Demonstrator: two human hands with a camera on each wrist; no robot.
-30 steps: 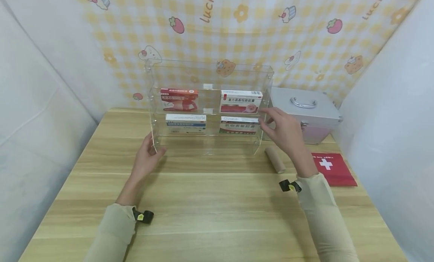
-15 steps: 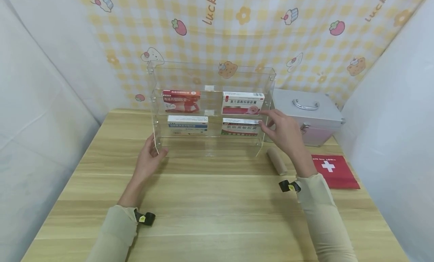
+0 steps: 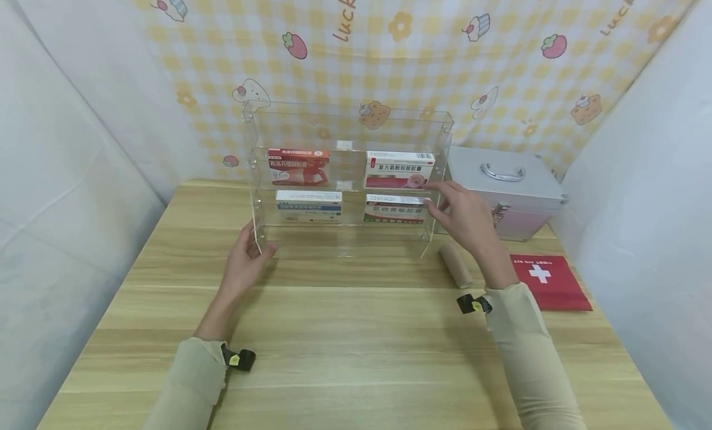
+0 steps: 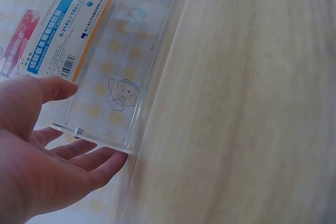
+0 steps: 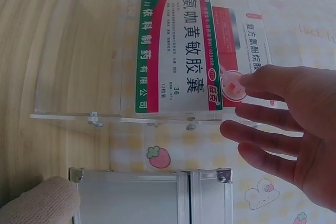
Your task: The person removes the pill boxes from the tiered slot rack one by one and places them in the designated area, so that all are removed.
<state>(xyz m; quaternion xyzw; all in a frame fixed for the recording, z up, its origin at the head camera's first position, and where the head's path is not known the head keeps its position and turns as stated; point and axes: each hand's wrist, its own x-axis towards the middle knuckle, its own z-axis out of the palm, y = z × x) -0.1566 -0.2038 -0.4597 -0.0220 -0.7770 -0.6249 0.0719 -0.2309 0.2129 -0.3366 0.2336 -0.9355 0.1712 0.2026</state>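
Note:
A clear acrylic display rack (image 3: 345, 186) stands upright on the wooden table. Two medicine boxes fill its middle tier: a red one (image 3: 298, 168) and a white-and-red one (image 3: 399, 170). Below them sit a white-and-blue box (image 3: 309, 207) and a green-and-red-edged box (image 5: 178, 51). My left hand (image 3: 245, 263) grips the rack's lower left side, thumb in front and fingers outside the panel, as the left wrist view shows. At the right side panel, my right hand (image 3: 470, 220) holds the rack, its thumb in front beside the boxes and its fingers outside.
Behind the right hand stands a silver metal case (image 3: 500, 195) with a handle. A tan roll (image 3: 456, 266) lies in front of it, and a red first-aid pouch (image 3: 550, 288) lies farther right. A yellow checked cloth (image 3: 400, 59) hangs close behind the rack.
The head view has shifted slightly, so everything appears a little lower and farther right. Both hands keep their places on the rack, and the boxes stay put.

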